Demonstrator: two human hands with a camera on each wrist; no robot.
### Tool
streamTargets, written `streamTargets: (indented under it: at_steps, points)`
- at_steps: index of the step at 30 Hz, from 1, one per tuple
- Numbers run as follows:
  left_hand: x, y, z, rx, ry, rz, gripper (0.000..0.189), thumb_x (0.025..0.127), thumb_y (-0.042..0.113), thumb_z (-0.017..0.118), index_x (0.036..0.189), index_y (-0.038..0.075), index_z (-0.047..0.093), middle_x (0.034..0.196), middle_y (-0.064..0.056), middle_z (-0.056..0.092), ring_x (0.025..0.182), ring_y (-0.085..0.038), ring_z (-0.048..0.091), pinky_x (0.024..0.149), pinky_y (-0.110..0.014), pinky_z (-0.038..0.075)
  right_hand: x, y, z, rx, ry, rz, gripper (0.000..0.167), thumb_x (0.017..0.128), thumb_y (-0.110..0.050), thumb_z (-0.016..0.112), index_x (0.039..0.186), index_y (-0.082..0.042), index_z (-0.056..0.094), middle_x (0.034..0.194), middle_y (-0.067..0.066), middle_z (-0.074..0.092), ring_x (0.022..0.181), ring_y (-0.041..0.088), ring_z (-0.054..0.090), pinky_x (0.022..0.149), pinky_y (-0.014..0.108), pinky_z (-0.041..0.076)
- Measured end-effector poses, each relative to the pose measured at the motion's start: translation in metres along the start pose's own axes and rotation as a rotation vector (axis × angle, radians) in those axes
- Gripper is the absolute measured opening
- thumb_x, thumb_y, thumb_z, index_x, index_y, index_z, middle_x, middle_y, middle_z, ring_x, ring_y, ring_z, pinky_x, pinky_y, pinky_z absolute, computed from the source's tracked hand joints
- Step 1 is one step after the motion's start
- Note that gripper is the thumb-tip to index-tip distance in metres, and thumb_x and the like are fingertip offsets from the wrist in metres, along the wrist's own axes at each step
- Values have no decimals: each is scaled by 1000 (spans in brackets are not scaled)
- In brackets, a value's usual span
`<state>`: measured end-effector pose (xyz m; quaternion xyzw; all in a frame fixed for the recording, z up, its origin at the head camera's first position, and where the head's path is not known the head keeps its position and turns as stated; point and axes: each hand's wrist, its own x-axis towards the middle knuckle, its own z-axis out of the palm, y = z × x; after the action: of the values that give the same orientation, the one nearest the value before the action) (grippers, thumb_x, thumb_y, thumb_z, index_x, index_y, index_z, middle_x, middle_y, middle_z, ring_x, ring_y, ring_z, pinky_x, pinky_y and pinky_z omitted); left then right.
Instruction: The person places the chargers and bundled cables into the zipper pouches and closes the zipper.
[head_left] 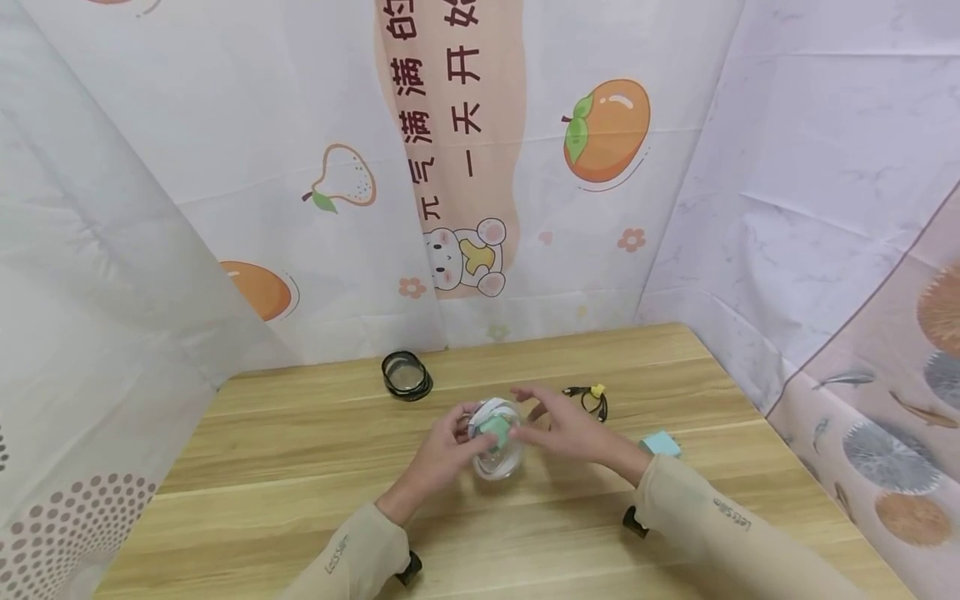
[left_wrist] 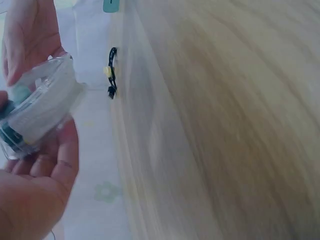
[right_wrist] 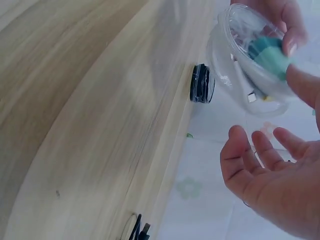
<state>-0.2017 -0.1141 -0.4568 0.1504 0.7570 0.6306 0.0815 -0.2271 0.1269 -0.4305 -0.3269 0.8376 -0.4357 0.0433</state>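
So, a clear round tub is being held up over the middle of the wooden table, with a white cable coiled inside and a teal block sitting at its mouth. The tub is clamped by the left hand, fingers curled round the left side and thumb over the front by the block. The right hand is loose, fingers spread and wrapped round nothing, with its thumb just beside the block; whether that thumb is actually touching can't be told.

The relation that matters: the block lies directly left of the right thumb, so it's within easy reach of both hands, though the tub itself is the left hand's. The tub is tilted, its longer outline running roughly near to far. The block's own long axis is too covered by fingers to call.

As for writing, something like "LetsSlim" can be read on both sleeves. Big Chinese characters are printed on the far cloth, 元气满满的 and 一天开始 if read bottom to top, partly cut off up top. No brand can be made out on the tub or the block.
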Motion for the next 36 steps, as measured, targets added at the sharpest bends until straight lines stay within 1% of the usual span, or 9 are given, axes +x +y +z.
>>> streamTargets:
  at_steps: [1, 3, 6, 8, 12, 16, 23, 29, 36]
  points:
    - [0, 0, -1, 10, 2, 20, 49, 93, 16, 74, 135, 0, 53, 115, -16, 70, 97, -23, 67, 81, -31, 58, 0, 0, -1, -9, -15, -3, 66, 95, -32, 74, 149, -5, 45, 133, 15, 60, 107, 29, 64, 77, 36, 57]
    - [-1, -1, -3, 27, -3, 58, 46, 93, 14, 75, 132, 2, 56, 116, -14, 70, 98, -22, 66, 82, -30, 57, -1, 1, -3, -13, -49, -12, 70, 94, -34, 74, 150, -5, 44, 133, 12, 62, 110, 27, 62, 75, 36, 57]
    - [-1, -1, -4, 46, -8, 107, 42, 91, 13, 77, 128, 4, 58, 115, -12, 69, 100, -22, 65, 83, -30, 57, 0, 1, -4, 0, -86, -20, 69, 93, -36, 76, 147, -4, 49, 121, 1, 67, 107, 20, 62, 72, 32, 57]
    - [-2, 0, -5, 43, -9, 125, 41, 91, 14, 78, 126, 4, 60, 116, -11, 67, 102, -22, 64, 84, -30, 57, 0, 0, -4, 9, -89, -22, 64, 92, -36, 76, 143, -5, 53, 113, -4, 68, 102, 17, 62, 70, 31, 56]
    - [-3, 1, -6, -1, -12, 129, 43, 89, 13, 80, 127, 5, 60, 118, -11, 65, 105, -24, 63, 85, -33, 58, 0, -3, -3, 35, -69, -27, 51, 92, -34, 77, 132, -9, 59, 106, -8, 66, 94, 15, 62, 70, 34, 56]
    - [-3, 2, -7, -36, -25, 123, 48, 88, 13, 81, 130, 6, 60, 119, -12, 64, 105, -26, 65, 85, -36, 59, -1, -6, -2, 65, -53, -39, 45, 92, -31, 78, 129, -11, 61, 104, -7, 66, 92, 16, 63, 69, 37, 55]
    - [-5, 1, -6, -28, -36, 95, 53, 88, 17, 82, 135, 3, 60, 119, -12, 66, 102, -24, 67, 85, -33, 59, -1, -4, 0, 99, -25, -57, 40, 90, -29, 79, 124, -14, 64, 101, -7, 67, 89, 15, 63, 70, 35, 55]
    - [-5, -2, -5, -4, -47, 109, 54, 89, 16, 80, 137, 2, 60, 120, -12, 68, 102, -22, 68, 86, -32, 58, -1, -2, -1, 125, -45, -53, 35, 85, -26, 84, 114, -17, 66, 95, -9, 70, 85, 14, 66, 69, 34, 53]
    - [-6, -1, -5, 13, -37, 103, 51, 91, 19, 78, 136, 3, 60, 119, -12, 67, 103, -21, 66, 87, -30, 57, 0, -2, -1, 130, -55, -45, 36, 86, -25, 83, 116, -14, 67, 97, -8, 71, 86, 14, 66, 71, 35, 54]
